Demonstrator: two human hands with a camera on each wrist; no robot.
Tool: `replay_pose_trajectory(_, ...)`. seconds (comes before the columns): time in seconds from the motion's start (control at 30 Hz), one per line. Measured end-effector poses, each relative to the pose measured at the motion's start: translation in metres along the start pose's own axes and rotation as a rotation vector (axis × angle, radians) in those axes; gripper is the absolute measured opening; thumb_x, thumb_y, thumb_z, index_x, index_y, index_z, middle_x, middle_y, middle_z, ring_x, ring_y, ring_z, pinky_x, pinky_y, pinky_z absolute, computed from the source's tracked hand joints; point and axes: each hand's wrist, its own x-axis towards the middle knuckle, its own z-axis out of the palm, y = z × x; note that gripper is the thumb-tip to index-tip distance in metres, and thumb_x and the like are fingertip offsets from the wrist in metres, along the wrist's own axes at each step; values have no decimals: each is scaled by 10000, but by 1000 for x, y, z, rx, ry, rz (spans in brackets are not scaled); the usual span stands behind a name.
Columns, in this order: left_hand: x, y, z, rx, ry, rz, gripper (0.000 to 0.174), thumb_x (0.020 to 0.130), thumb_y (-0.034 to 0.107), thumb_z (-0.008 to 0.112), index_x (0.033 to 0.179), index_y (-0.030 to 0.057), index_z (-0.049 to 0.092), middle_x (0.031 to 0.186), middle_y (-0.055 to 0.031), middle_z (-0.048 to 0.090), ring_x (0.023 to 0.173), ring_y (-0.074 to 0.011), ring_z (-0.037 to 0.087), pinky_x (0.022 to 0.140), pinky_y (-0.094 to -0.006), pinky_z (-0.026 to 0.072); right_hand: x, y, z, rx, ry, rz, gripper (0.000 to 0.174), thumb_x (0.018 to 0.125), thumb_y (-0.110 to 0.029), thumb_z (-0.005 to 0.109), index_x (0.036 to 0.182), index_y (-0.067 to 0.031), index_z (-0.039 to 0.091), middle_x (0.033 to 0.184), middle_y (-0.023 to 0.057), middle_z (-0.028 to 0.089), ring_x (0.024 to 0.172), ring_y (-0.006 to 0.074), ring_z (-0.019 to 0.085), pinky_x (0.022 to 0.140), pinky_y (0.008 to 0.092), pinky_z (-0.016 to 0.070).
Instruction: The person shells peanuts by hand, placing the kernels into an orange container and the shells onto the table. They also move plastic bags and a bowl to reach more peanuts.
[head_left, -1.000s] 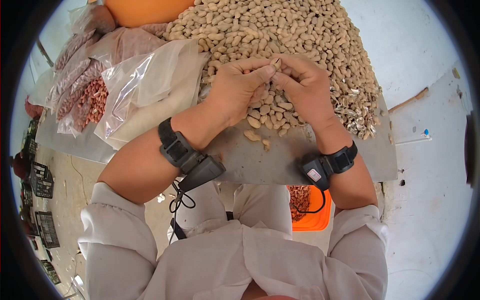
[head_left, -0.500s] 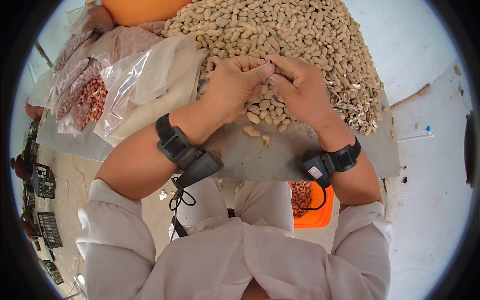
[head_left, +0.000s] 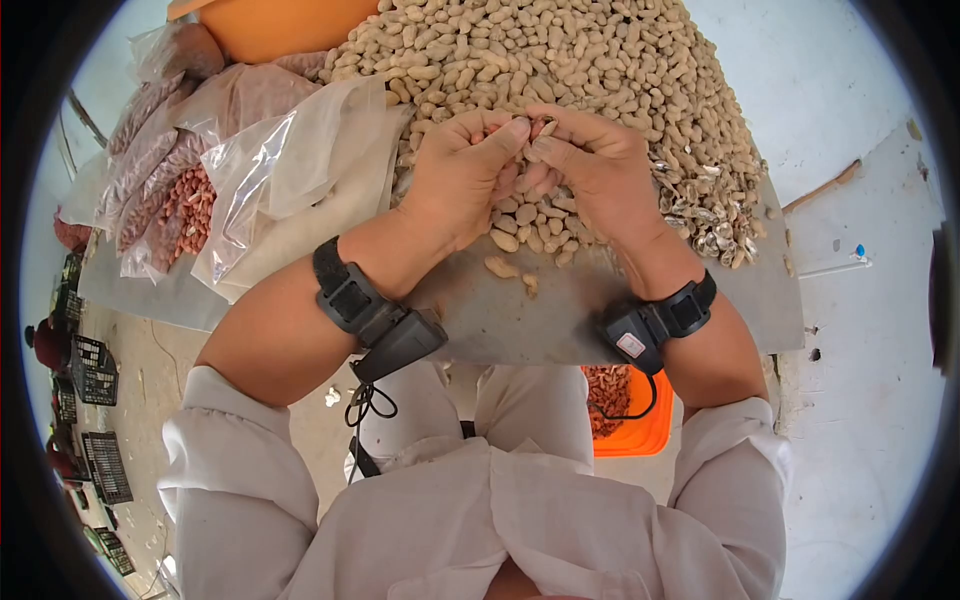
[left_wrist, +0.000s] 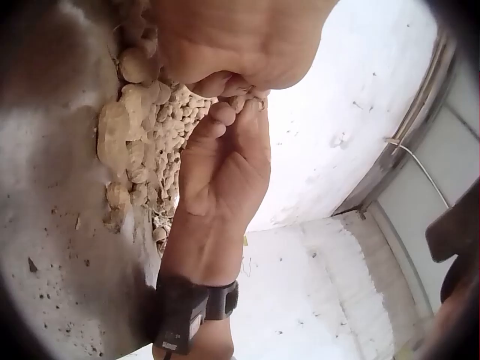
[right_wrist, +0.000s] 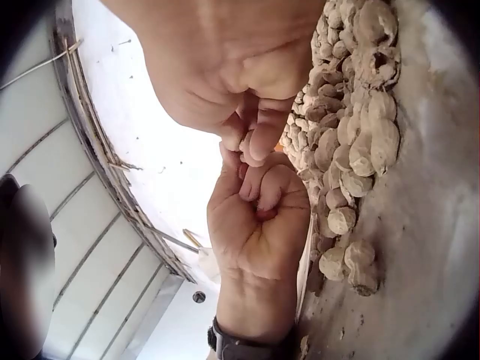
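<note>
Both hands meet in front of the peanut heap (head_left: 560, 60), fingertips close together. My right hand (head_left: 612, 178) pinches a split peanut shell (head_left: 547, 129) between thumb and forefinger. The fingers of my left hand (head_left: 458, 172) are curled round red peanut kernels (right_wrist: 265, 214), which show in its palm in the right wrist view. Its thumb and forefinger are right at the shell. Unshelled peanuts (head_left: 528, 215) lie beneath the hands.
Broken shells (head_left: 715, 215) lie at the heap's right side. Plastic bags of red kernels (head_left: 185, 210) and flat clear bags (head_left: 290, 170) lie on the left of the metal table (head_left: 480, 320). An orange basin (head_left: 290, 25) stands behind; an orange tub (head_left: 645, 425) with red kernels sits below the table edge.
The peanut's shell has come apart between the fingertips. The hands have drawn slightly apart, with the shell staying in the right fingers.
</note>
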Motion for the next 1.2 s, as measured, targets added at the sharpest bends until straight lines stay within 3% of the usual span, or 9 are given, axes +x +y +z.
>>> replay_pose_trajectory(0.2, 0, 3, 4, 5, 84, 12, 143, 905, 157, 548, 903, 21, 593, 651, 44, 488, 515, -25, 376, 453, -172, 320, 3, 7, -2, 275, 54, 47, 261, 847, -29, 563, 1096, 46, 575, 843, 79, 610, 700, 145, 626, 599, 237, 520)
replay_pose_trajectory(0.3, 1, 4, 4, -28, 87, -28, 139, 911, 159, 537, 916, 29, 585, 664, 39, 483, 515, -32, 371, 445, -177, 309, 4, 8, -1, 273, 128, 37, 263, 854, -35, 561, 1107, 37, 573, 856, 80, 610, 729, 148, 622, 648, 239, 516)
replay_pose_trajectory(0.4, 2, 3, 0, -90, 44, -101, 138, 919, 165, 521, 913, 36, 572, 669, 26, 471, 510, -44, 360, 438, -180, 299, 5, 9, -2, 71, 166, -55, 261, 842, -29, 574, 1101, -8, 596, 872, 65, 621, 745, 134, 616, 664, 247, 504)
replay_pose_trajectory(0.5, 4, 3, 3, -180, 75, -201, 158, 931, 171, 486, 861, 41, 539, 671, 5, 459, 504, -56, 343, 426, -180, 287, 2, 2, -3, -414, 130, -222, 274, 802, -11, 597, 1072, -53, 620, 890, 67, 637, 753, 152, 617, 669, 260, 493)
replay_pose_trajectory(0.6, 5, 5, 2, -326, 102, -301, 209, 935, 174, 454, 779, 40, 489, 665, -14, 442, 502, -60, 337, 405, -176, 266, 4, 2, 2, -659, 78, -440, 292, 752, 1, 612, 1033, -76, 634, 897, 85, 640, 768, 200, 623, 677, 284, 493)
replay_pose_trajectory(0.7, 7, 4, -3, -450, 107, -369, 243, 924, 171, 443, 717, 45, 451, 654, -18, 413, 506, -59, 349, 385, -171, 245, 6, 1, 6, -759, 52, -526, 288, 729, 1, 616, 1008, -69, 634, 897, 113, 632, 780, 253, 616, 686, 301, 498)
replay_pose_trajectory(0.9, 11, 0, -9, -450, 76, -403, 237, 904, 156, 437, 690, 57, 421, 646, -13, 395, 494, -65, 340, 379, -173, 243, 7, 2, 10, -786, 82, -511, 292, 709, -7, 629, 996, -65, 629, 886, 103, 633, 799, 260, 611, 701, 319, 498)
replay_pose_trajectory(1.2, 5, 6, -1, -437, 64, -393, 228, 891, 180, 453, 699, 57, 453, 634, -4, 417, 478, -71, 324, 392, -176, 260, 11, 0, 2, -892, 91, -729, 301, 692, -16, 650, 986, -80, 641, 776, 68, 618, 719, 233, 575, 645, 305, 474)
